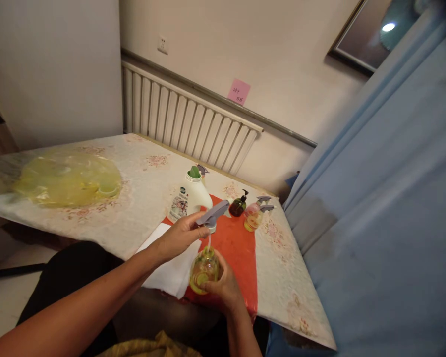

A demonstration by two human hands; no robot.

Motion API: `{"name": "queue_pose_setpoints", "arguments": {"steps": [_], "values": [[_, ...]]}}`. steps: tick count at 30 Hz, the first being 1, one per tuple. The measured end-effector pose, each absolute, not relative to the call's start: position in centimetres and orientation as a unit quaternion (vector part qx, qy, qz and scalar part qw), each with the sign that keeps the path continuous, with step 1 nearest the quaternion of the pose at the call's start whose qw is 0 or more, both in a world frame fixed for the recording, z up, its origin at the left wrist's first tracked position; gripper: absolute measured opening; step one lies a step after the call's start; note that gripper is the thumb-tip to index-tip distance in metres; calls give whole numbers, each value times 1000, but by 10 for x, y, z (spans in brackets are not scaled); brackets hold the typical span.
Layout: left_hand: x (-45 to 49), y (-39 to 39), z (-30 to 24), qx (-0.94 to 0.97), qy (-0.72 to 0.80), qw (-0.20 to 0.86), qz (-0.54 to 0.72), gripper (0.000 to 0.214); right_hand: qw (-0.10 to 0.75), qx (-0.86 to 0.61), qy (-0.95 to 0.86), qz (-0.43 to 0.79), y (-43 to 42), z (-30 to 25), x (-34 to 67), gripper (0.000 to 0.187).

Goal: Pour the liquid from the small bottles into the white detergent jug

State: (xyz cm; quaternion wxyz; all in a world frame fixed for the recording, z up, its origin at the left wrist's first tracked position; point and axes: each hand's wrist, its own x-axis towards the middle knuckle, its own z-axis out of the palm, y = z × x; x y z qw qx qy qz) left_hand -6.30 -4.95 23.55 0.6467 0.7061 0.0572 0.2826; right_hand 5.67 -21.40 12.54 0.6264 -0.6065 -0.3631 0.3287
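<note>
**Grey Pump Top (216, 212) Held Above a Yellow-Green Bottle (199, 272) at the Red Mat (240, 248)**

Over the red mat, my left hand (184, 234) pinches the grey pump top between thumb and fingers, its pale tube (209, 242) running down toward the bottle's mouth. At the near edge of the red mat, my right hand (227, 281) wraps the clear yellow-green bottle, fingers curled round its side and thumb pressed across the front. From this angle I cannot tell whether the bottle's base touches the mat or is held just clear of it.

A white cloth (165, 272) lies along the red mat's left side. At the mat's far left corner stands a white jug (196, 193) with a printed label and a green piece at its mouth. A dark pump bottle (238, 206) stands at the mat's far edge, and small grey-topped bottles (250, 223) cluster by its far right corner. Well to the left of the mat, a yellow plastic bag (69, 178) sprawls over the flowered cover of the bench (278, 282). Beyond the mat, a radiator (186, 119) lines the wall.
</note>
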Motion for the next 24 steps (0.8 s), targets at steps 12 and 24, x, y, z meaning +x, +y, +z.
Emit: {"name": "queue_pose_setpoints", "arguments": {"steps": [12,24], "values": [[-80,-53,241,723,73,604,327,42,630,-616,-337,332,-215,121,64,94],[-73,-43,222,594,89,733,320,47,623,-627,-345,314,-211,121,67,93]]}}
